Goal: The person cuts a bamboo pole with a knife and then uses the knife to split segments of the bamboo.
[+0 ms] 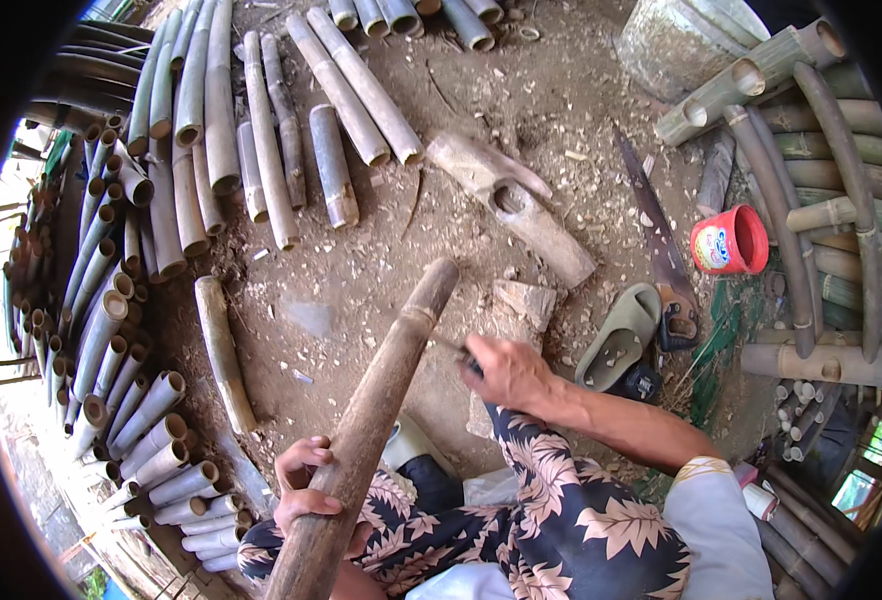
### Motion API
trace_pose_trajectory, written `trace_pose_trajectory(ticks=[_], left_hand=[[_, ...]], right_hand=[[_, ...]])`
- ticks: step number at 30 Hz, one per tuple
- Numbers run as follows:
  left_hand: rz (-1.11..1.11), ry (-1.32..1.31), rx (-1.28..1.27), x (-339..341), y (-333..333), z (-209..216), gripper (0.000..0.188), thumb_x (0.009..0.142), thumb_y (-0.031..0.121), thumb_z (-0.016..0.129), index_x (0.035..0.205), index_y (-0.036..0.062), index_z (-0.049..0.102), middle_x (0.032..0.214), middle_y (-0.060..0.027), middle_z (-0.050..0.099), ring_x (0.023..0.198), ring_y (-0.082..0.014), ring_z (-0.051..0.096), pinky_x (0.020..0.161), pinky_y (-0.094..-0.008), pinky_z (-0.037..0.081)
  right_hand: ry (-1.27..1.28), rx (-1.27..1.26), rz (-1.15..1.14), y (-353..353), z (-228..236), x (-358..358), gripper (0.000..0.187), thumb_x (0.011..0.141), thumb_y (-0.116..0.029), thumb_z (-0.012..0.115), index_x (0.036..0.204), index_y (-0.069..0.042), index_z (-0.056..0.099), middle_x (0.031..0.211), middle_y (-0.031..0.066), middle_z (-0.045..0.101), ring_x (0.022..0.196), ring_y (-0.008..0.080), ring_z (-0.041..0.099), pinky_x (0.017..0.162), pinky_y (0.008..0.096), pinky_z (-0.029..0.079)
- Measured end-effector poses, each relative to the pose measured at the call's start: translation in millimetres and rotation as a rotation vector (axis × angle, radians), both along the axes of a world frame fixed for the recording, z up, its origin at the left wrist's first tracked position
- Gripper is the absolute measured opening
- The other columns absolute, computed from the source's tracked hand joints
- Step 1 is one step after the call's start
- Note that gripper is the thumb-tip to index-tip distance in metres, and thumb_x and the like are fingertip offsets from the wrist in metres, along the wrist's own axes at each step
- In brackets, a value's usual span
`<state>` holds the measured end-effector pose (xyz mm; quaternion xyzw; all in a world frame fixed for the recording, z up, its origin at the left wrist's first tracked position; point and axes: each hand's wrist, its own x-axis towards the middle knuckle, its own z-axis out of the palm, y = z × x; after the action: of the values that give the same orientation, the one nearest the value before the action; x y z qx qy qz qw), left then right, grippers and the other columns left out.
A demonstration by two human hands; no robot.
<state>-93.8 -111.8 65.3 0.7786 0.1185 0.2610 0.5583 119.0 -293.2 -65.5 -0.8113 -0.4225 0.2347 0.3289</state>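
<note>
Evidently clasping a brown, round bamboo pole [359,425] slantwise over black, leaf-patterned cloth [626,525] with the left hand [299,505]; curling the right hand [513,374] around a dark-handled metal tool [450,347] near the pole's upper node [419,314], seemingly leaving most brown surface untrimmed.

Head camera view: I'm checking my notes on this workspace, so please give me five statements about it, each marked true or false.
1. The left hand grips a bamboo pole. True.
2. The right hand is empty. False: the right hand holds a dark-handled tool.
3. A saw lies on the ground. True.
4. The red bucket is left of the saw. False: the red bucket is right of the saw in the picture.
5. A block on the ground has a hole in it. True.
</note>
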Motion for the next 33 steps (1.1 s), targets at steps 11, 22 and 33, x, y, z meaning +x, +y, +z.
trace_pose_trajectory(ticks=[11, 22, 33], left_hand=[[-0.054, -0.094, -0.332, 8.9, -0.1, -2.1, 0.052, 0.061, 0.014, 0.089, 0.104, 0.0174, 0.061, 0.115, -0.0153, 0.050, 0.129, -0.0377, 0.045, 0.110, -0.0546, 0.035], [0.631, -0.323, -0.280, 62.9, -29.6, -13.9, 0.048, 0.085, 0.023, 0.066, 0.126, 0.0114, 0.042, 0.114, -0.0083, 0.052, 0.117, -0.0241, 0.050, 0.113, -0.0446, 0.032], [0.736, -0.243, -0.319, 59.1, -54.0, -8.0, 0.049, 0.087, 0.027, 0.067, 0.126, 0.0137, 0.040, 0.118, -0.0078, 0.050, 0.119, -0.0258, 0.047, 0.111, -0.0452, 0.030]], right_hand=[[-0.006, -0.031, -0.050, 1.8, -11.8, 6.0, 0.022, 0.089, -0.019, 0.062, 0.089, 0.000, 0.051, 0.070, 0.0192, 0.063, 0.054, 0.0307, 0.064, 0.047, 0.0398, 0.052], [-0.094, 0.036, -0.107, 7.2, -17.7, 2.4, 0.021, 0.090, -0.017, 0.063, 0.084, -0.002, 0.050, 0.065, 0.0130, 0.058, 0.046, 0.0241, 0.059, 0.042, 0.0376, 0.051], [-0.168, 0.232, 0.022, -4.8, -3.3, -18.8, 0.024, 0.094, -0.022, 0.059, 0.086, -0.002, 0.049, 0.068, 0.0129, 0.059, 0.050, 0.0220, 0.060, 0.041, 0.0351, 0.049]])
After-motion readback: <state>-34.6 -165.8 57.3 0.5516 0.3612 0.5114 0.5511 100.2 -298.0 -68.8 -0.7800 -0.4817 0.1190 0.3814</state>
